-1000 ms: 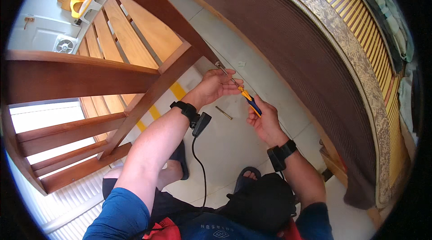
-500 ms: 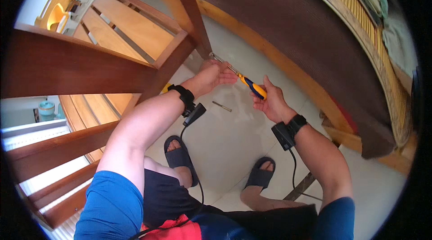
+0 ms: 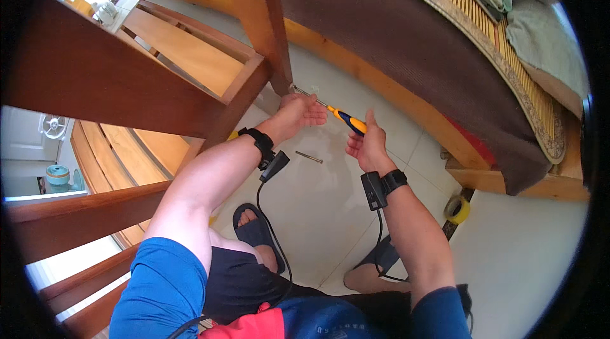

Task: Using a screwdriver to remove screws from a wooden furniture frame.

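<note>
In the head view, a yellow-and-dark-blue screwdriver (image 3: 346,119) lies slanted, its metal shaft reaching a metal fastener (image 3: 294,88) at the foot of a dark wooden post (image 3: 260,15). My left hand (image 3: 298,113) is at the shaft near that fastener, thumb and forefinger on it, other fingers extended. My right hand (image 3: 366,145) grips the handle's rear end, thumb raised along it. A loose long metal bolt (image 3: 309,156) lies on the tiled floor (image 3: 330,205) below both hands.
Dark wooden rails (image 3: 114,205) and a slatted surface (image 3: 101,161) fill the left. A bed (image 3: 406,34) with brown skirt, mat and folded cloths runs along the upper right. A tape roll (image 3: 456,209) lies by a pale board (image 3: 521,244) at right. My sandalled feet (image 3: 257,234) are below.
The view has shifted, showing more of the post and bed edge. The screwdriver now lies at a flatter angle, and my right hand sits higher. Both hands remain on the tool.
</note>
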A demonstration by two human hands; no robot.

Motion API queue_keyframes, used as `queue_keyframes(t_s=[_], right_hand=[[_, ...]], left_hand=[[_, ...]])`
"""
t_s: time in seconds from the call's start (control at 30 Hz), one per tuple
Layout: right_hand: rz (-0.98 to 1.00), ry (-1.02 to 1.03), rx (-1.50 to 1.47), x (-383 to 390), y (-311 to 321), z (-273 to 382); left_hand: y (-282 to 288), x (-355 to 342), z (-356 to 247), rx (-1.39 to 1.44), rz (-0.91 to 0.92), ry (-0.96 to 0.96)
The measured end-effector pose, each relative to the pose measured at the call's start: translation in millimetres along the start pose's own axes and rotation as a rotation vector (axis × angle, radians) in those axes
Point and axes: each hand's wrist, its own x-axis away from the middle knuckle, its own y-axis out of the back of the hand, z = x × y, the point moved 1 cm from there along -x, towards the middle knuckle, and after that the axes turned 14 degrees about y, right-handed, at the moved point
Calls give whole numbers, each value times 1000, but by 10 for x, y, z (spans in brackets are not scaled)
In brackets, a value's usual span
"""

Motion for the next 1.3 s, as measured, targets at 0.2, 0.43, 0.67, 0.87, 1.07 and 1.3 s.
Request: queue_keyframes(t_s=[0.2, 0.43, 0.67, 0.87, 1.07, 1.3], right_hand=[[-42, 210, 115, -18, 1, -118], [4, 67, 35, -10, 27, -163], [57, 89, -11, -40, 55, -244], [60, 329, 167, -55, 198, -97], [87, 271, 170, -240, 186, -286], [56, 319, 189, -55, 150, -146]], left_hand=[[-220, 244, -83, 32, -35, 44], [-61, 84, -30, -47, -60, -26], [-97, 157, 8, -19, -170, 10], [-203, -7, 7, -75, -186, 9], [-36, 141, -65, -114, -157, -31], [53, 159, -84, -116, -180, 24]])
